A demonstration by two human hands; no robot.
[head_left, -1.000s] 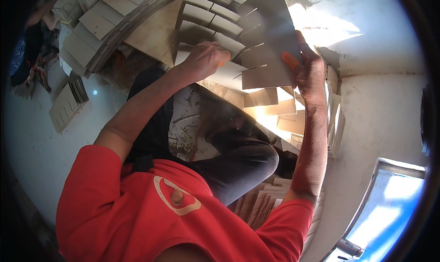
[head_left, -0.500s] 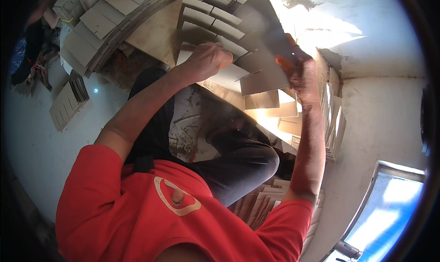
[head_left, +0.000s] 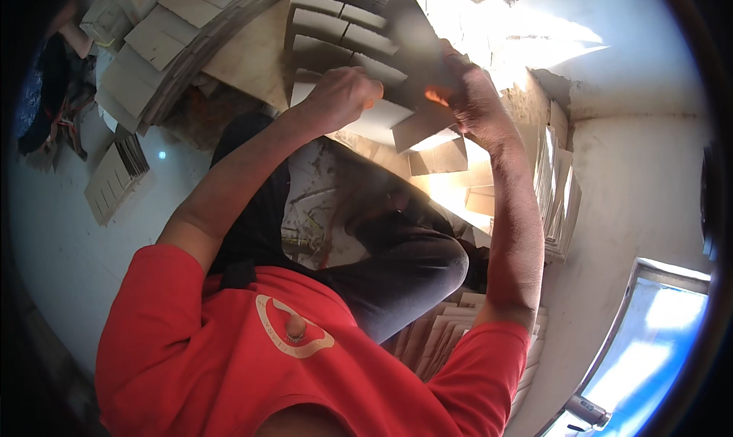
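Slotted grey-brown cardboard strips stand on edge in parallel rows on a wooden board. Across their right ends lies a larger slotted cardboard sheet, fitted against the strips. My right hand grips the sheet's right edge, with orange coverings on its digits. My left hand is curled closed at the nearest strips, its orange-covered thumb pressed against the fingers. It appears to hold a cardboard strip, though the fingers partly hide the grip.
Stacked cardboard pieces run along the upper left. A small bundle of slotted cardboard is on the floor at left. More cardboard sheets stand by the right wall, and others lie beside my leg. A blue-paned window is at lower right.
My right hand has moved left and slightly up, bringing the larger cardboard sheet closer onto the strips. My left hand has shifted slightly left.
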